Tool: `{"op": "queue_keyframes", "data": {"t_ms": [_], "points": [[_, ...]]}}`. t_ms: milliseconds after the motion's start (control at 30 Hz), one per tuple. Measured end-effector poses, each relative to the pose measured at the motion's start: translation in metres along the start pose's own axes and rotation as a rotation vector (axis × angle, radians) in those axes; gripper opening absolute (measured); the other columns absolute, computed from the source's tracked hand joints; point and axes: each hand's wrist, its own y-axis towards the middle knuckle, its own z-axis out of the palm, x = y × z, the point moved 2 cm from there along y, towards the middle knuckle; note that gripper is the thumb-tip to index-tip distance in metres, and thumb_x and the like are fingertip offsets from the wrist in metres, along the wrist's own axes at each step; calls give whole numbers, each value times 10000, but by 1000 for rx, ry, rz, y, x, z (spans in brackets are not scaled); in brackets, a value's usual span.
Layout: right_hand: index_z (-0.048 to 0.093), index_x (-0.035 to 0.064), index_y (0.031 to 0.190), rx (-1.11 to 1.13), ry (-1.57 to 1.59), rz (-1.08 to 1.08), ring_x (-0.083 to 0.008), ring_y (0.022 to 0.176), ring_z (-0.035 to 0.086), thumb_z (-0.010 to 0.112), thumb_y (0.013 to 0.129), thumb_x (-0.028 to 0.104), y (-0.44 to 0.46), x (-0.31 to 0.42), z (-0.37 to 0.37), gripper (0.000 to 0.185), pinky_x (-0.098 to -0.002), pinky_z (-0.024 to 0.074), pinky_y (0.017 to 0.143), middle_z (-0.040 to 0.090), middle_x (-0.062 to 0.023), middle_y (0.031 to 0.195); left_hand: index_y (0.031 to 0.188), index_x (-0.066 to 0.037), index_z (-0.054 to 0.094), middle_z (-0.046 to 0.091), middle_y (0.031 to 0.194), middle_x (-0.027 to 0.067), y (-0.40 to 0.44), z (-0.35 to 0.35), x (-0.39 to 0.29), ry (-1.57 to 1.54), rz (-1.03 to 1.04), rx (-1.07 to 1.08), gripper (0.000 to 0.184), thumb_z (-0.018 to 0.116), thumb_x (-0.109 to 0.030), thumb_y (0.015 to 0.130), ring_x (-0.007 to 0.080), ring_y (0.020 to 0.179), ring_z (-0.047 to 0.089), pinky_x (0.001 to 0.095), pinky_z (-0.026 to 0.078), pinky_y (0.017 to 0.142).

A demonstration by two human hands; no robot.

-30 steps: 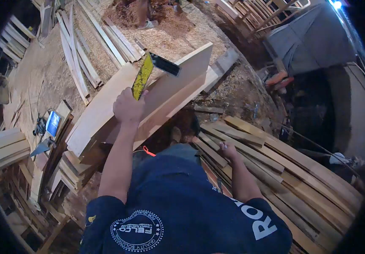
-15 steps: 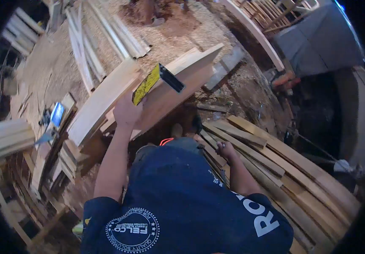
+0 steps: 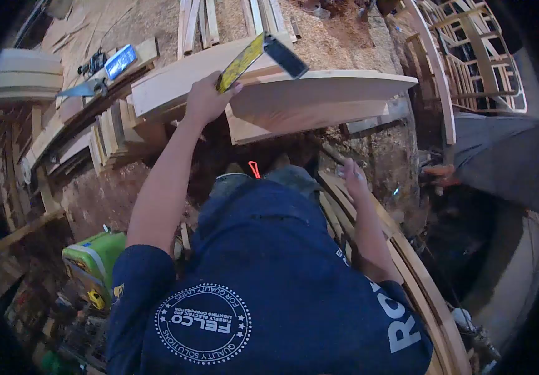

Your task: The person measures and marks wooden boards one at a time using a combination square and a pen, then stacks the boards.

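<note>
My left hand [image 3: 206, 100] is closed around the yellow arm of an angled yellow-and-black tool [image 3: 244, 60], which looks like a square. Its dark arm points down to the right, above pale boards. Beneath the tool lies a long curved board [image 3: 188, 74], and a wide plank [image 3: 313, 103] stands tilted beside it. Lower and further right is my right hand [image 3: 356, 180], its fingers drawn together near a stack of long timber strips [image 3: 410, 259]. What it holds, if anything, is too small to make out.
A lit phone [image 3: 120, 61] and a blue-grey tool [image 3: 82, 89] rest at the upper left. A green case [image 3: 94, 256] sits at the lower left. Cut timbers [image 3: 23, 72] are stacked at the left edge. Grey sheeting [image 3: 500, 153] hangs at the right.
The view has turned, so the boards lie more level and the green case shows. My left hand still holds the yellow-and-black tool. My right hand has risen in view, near the strips' upper end.
</note>
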Motion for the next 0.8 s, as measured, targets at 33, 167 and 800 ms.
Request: {"op": "queue_keyframes", "data": {"t_ms": [33, 167, 800], "points": [[643, 48, 1322, 40, -69, -45, -233, 909, 671, 356, 1082, 567, 15, 4, 10, 640, -362, 543, 818, 733, -129, 1045, 1077, -33, 728, 746, 939, 197, -1, 3, 3, -14, 14, 2, 513, 793, -494, 861, 318, 876, 732, 427, 547, 814], [674, 33, 1272, 132, 87, -141, -246, 967, 678, 436, 1079, 460, 8, 99, 50, 526, -378, 520, 923, 739, -150, 1074, 1086, -60, 732, 738, 925, 203, -13, 2, 2, -72, -43, 84, 554, 776, -555, 841, 373, 896, 717, 467, 551, 813], [662, 25, 1223, 293, 267, -715, -249, 1099, 670, 712, 930, 176, 85, 181, 226, 334, -357, 536, 935, 709, -125, 1184, 1264, 18, 688, 746, 1033, 188, -10, 4, 11, -204, -85, 136, 705, 846, -495, 806, 228, 955, 703, 393, 524, 944]]}}
